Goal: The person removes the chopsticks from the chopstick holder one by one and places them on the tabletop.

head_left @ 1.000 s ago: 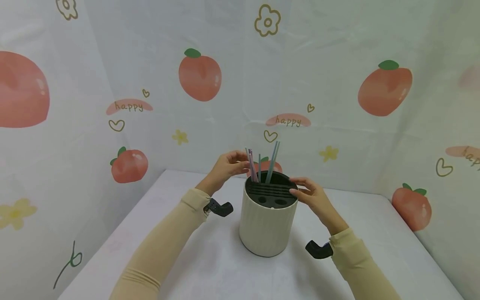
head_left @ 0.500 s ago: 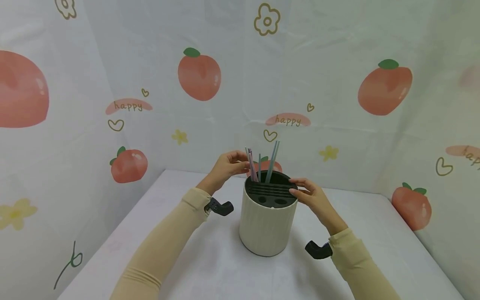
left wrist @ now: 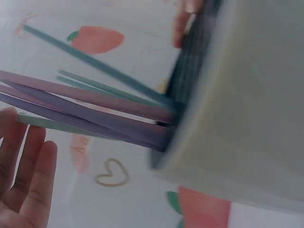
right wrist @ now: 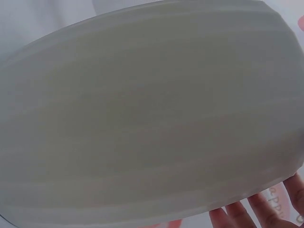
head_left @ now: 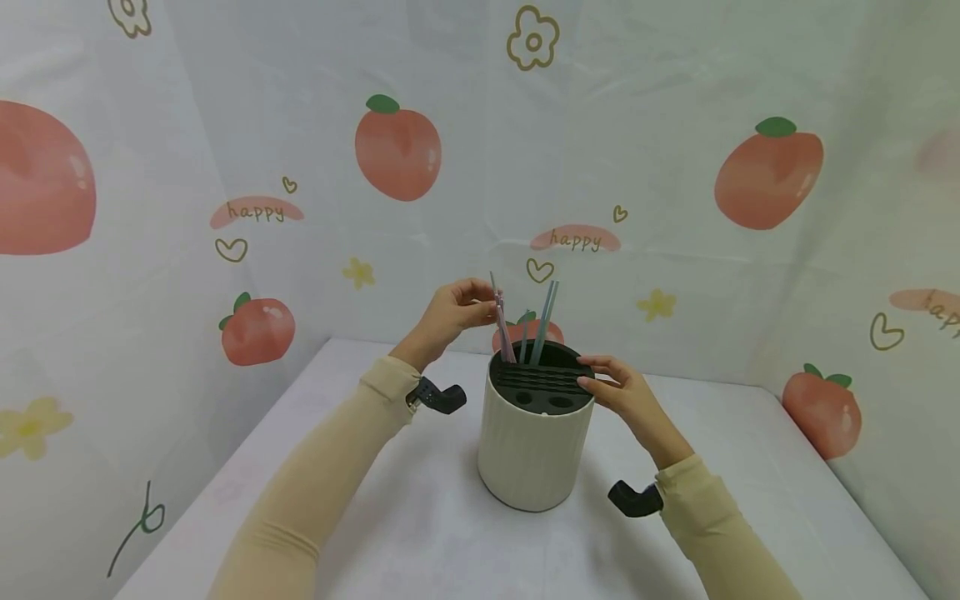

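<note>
A cream ribbed holder (head_left: 531,450) with a black slotted insert stands on the white table (head_left: 420,533). Pink and purple straws (head_left: 501,327) and teal straws (head_left: 546,315) stick up from its back compartment. My left hand (head_left: 489,305) pinches the pink and purple straws near their tops, just left of the holder. My right hand (head_left: 589,373) rests on the holder's right rim with fairly straight fingers. The left wrist view shows the straws (left wrist: 95,111) fanning out of the holder (left wrist: 237,118) towards my left fingers (left wrist: 28,175). The holder's wall (right wrist: 142,118) fills the right wrist view, with right fingertips (right wrist: 256,214) at its lower edge.
White sheets printed with peaches, flowers and "happy" (head_left: 397,150) hang close behind and on both sides of the table. A black wrist camera mount (head_left: 438,396) sits on each sleeve. The table's bare surface runs in front of the holder.
My left hand has risen a little and drawn the pink and purple straws up with it. The right hand and the holder have stayed where they were.
</note>
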A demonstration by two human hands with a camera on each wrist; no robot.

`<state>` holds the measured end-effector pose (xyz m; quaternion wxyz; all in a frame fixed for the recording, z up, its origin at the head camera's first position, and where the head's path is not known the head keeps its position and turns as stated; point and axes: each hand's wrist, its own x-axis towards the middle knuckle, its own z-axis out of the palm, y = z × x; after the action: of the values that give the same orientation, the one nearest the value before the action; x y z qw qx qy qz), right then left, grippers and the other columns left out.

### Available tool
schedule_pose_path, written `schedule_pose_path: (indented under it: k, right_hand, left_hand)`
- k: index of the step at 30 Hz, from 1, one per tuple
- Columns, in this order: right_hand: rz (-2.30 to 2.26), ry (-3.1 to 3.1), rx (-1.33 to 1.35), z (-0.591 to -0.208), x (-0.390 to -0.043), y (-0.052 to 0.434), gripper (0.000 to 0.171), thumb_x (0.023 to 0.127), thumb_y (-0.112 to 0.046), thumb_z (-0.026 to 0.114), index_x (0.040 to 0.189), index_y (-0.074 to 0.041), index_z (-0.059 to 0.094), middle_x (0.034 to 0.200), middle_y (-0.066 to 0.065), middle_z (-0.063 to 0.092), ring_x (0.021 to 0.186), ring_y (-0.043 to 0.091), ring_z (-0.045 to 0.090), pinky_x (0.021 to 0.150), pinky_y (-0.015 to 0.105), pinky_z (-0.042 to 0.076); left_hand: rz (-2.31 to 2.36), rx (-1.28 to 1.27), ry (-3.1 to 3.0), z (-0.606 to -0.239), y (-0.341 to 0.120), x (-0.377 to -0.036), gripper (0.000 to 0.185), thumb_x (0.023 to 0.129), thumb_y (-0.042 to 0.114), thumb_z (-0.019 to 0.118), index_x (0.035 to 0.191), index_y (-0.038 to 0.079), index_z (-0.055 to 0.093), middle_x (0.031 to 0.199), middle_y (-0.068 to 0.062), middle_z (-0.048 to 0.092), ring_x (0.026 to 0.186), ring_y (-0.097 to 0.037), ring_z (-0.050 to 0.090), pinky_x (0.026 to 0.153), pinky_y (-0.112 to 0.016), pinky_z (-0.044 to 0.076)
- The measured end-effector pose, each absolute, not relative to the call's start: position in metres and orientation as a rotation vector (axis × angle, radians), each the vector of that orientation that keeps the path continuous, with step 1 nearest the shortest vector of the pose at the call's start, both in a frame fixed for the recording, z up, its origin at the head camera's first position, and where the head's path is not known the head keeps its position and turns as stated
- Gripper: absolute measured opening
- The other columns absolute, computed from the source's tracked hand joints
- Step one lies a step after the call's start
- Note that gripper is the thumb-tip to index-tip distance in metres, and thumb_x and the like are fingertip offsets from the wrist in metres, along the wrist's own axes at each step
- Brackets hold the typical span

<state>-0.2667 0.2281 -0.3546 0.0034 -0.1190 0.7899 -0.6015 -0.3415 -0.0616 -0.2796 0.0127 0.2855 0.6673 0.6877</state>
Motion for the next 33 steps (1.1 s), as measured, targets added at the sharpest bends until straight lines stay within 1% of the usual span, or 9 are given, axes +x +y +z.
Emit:
schedule_pose_path:
  k: [3,5,10,13,16,20,25,30,33]
  right_hand:
    - [-1.888,2.474,-0.368,-0.356,-0.268,0.228,0.051,0.095,-0.025,0.063,0.138,-0.004,0.047,0.137,0.017,0.045,0.125,0.03,0.049,0.102,0.034,0.049]
    - [-1.89,2.472,-0.368,-0.356,-0.269,0.229,0.051,0.095,-0.025,0.063,0.138,-0.004,0.047,0.137,0.017,0.045,0.126,0.031,0.049,0.101,0.033,0.049]
    - [-1.888,2.462,-0.363,-0.356,-0.268,0.229,0.052,0.094,-0.026,0.064,0.138,-0.004,0.047,0.14,0.018,0.043,0.13,0.033,0.046,0.103,0.035,0.048]
    - [-1.895,2.455,-0.364,-0.356,-0.268,0.229,0.051,0.094,-0.024,0.064,0.138,-0.003,0.048,0.139,0.019,0.044,0.126,0.028,0.049,0.1,0.03,0.05]
    - [-1.905,2.45,-0.37,-0.355,-0.267,0.229,0.05,0.094,-0.022,0.064,0.137,-0.001,0.048,0.137,0.019,0.044,0.12,0.02,0.053,0.095,0.022,0.05]
    - [-1.916,2.446,-0.378,-0.354,-0.266,0.229,0.05,0.095,-0.02,0.063,0.137,0.0,0.047,0.137,0.021,0.045,0.117,0.015,0.054,0.092,0.018,0.05]
    - [-1.913,2.459,-0.38,-0.353,-0.265,0.229,0.05,0.095,-0.02,0.063,0.138,0.0,0.047,0.137,0.021,0.046,0.117,0.015,0.054,0.092,0.018,0.049]
    - [-1.908,2.469,-0.377,-0.353,-0.265,0.229,0.05,0.094,-0.021,0.064,0.137,0.0,0.048,0.136,0.02,0.048,0.115,0.013,0.055,0.092,0.019,0.05]
    - [-1.908,2.463,-0.37,-0.353,-0.266,0.228,0.05,0.094,-0.022,0.064,0.137,-0.001,0.048,0.135,0.019,0.047,0.115,0.013,0.055,0.092,0.019,0.05]
  left_hand:
    - [2.235,0.946,2.054,-0.255,-0.063,-0.341,0.014,0.093,-0.003,0.06,0.106,-0.001,0.059,0.095,0.001,0.065,0.086,-0.011,0.067,0.087,-0.034,0.058]
    - [2.318,0.971,2.024,-0.235,-0.065,-0.341,0.017,0.092,-0.005,0.06,0.109,-0.002,0.058,0.093,0.0,0.064,0.084,-0.011,0.067,0.086,-0.035,0.058]
    - [2.569,0.987,1.927,-0.186,-0.08,-0.337,0.022,0.091,-0.006,0.06,0.109,0.007,0.06,0.089,-0.003,0.062,0.079,-0.014,0.067,0.081,-0.034,0.06]
    - [2.693,0.966,1.898,-0.168,-0.095,-0.335,0.024,0.091,-0.004,0.061,0.111,0.009,0.059,0.088,-0.004,0.061,0.078,-0.016,0.066,0.078,-0.032,0.06]
    - [2.742,0.901,1.925,-0.164,-0.111,-0.334,0.027,0.091,-0.002,0.063,0.114,0.01,0.057,0.088,-0.005,0.061,0.078,-0.016,0.065,0.076,-0.03,0.06]
    - [2.688,0.78,1.973,-0.186,-0.129,-0.338,0.027,0.091,0.001,0.064,0.115,0.011,0.057,0.088,-0.004,0.064,0.078,-0.015,0.066,0.075,-0.027,0.06]
    - [2.446,0.571,2.117,-0.245,-0.14,-0.346,0.027,0.093,0.002,0.062,0.117,0.012,0.057,0.087,0.002,0.066,0.077,-0.009,0.066,0.074,-0.025,0.059]
    - [2.144,0.379,2.246,-0.314,-0.139,-0.349,0.038,0.094,0.003,0.062,0.13,0.002,0.052,0.087,0.006,0.067,0.076,-0.007,0.065,0.074,-0.023,0.058]
    - [2.022,0.301,2.271,-0.351,-0.135,-0.348,0.041,0.094,0.002,0.06,0.133,-0.003,0.049,0.086,0.004,0.068,0.074,-0.008,0.064,0.074,-0.024,0.059]
